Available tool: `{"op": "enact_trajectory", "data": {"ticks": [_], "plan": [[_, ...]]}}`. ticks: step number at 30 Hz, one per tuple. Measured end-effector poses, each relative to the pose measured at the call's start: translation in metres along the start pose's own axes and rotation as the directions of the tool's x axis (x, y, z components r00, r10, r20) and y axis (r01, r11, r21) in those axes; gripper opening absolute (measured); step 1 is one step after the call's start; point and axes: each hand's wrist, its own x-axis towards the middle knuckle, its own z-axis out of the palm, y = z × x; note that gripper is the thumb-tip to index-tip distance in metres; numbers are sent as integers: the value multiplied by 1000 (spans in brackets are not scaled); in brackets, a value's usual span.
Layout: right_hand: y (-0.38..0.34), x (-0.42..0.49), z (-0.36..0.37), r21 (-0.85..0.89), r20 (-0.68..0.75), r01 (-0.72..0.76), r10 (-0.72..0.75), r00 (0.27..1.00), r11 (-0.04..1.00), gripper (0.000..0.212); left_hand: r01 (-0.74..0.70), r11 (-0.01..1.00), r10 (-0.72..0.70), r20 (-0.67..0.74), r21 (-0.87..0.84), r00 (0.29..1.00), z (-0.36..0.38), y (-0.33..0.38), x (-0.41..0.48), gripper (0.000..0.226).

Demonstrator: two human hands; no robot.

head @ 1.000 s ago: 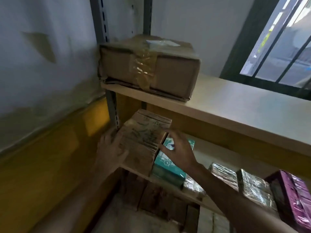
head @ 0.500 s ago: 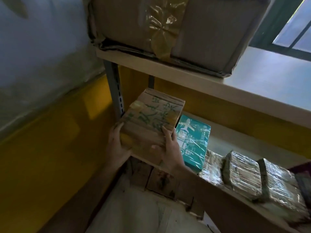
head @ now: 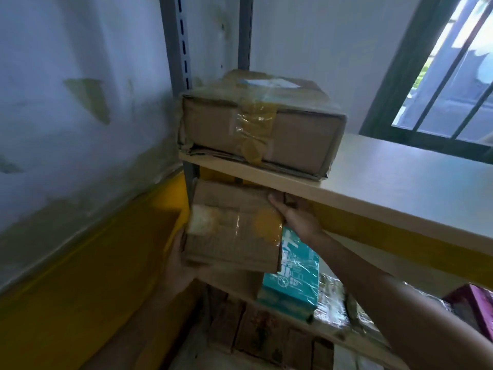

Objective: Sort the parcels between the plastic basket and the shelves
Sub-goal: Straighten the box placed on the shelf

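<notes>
Two hands carry one parcel between them. On your right hand [head: 296, 218] the thumb lies flat against the upper right edge of the small brown parcel [head: 233, 227]. The other fingers wrap behind the cardboard out of sight, so the grip is a pinch across that corner. The wrist is bent back, and the forearm runs down to the lower right of the view.

Your left hand [head: 178, 264] cups the parcel's lower left corner from beneath. Its fingers are tucked under the cardboard and hidden, and only the palm and the base of the thumb show at the left edge. That forearm drops toward the bottom of the view and is blurred.

You hold the parcel tilted, taped face toward you, in front of the gap between two shelf boards. Its top edge sits just under the front lip of the upper shelf board [head: 386, 190], at the rack's left end beside the grey metal upright [head: 174, 49].

Just to its lower right a teal parcel [head: 293, 279] lies on the lower shelf board [head: 234, 283], with clear-wrapped packs [head: 330, 303] beside it and a magenta box [head: 474, 303] at the far right. Directly above, a large taped box [head: 261, 129] rests on the upper board.
</notes>
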Motion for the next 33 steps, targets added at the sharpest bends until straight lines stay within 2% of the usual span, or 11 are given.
{"op": "enact_trajectory", "data": {"ticks": [3,6,9,12,16,23,29,33], "plan": [[-8,-4,-2,123,35,-28,23,999,992,56,-19,1000,18,30,18,999,-2,13,0,89],[-17,-15,1,163,116,-24,5,993,986,70,-69,997,68,21,33,997,-6,32,5,82],[-29,-25,-3,178,167,-42,12,986,983,60,-63,998,63,11,2,998,-6,42,10,77],[-31,-30,-8,135,165,29,-52,985,990,54,-85,996,85,-21,4,996,1,48,18,72],[-25,-36,-9,49,178,151,-158,971,987,71,-89,995,90,-23,43,996,3,48,13,44],[-13,-51,-7,-1,158,231,-228,961,973,84,-104,994,104,-8,-42,995,-5,37,2,29],[-4,-60,-2,51,91,248,-252,963,967,62,-135,984,142,52,-117,989,-18,38,4,29],[-6,-63,-3,44,139,279,-282,949,959,75,-146,982,148,7,-122,989,-34,44,7,17]]}}
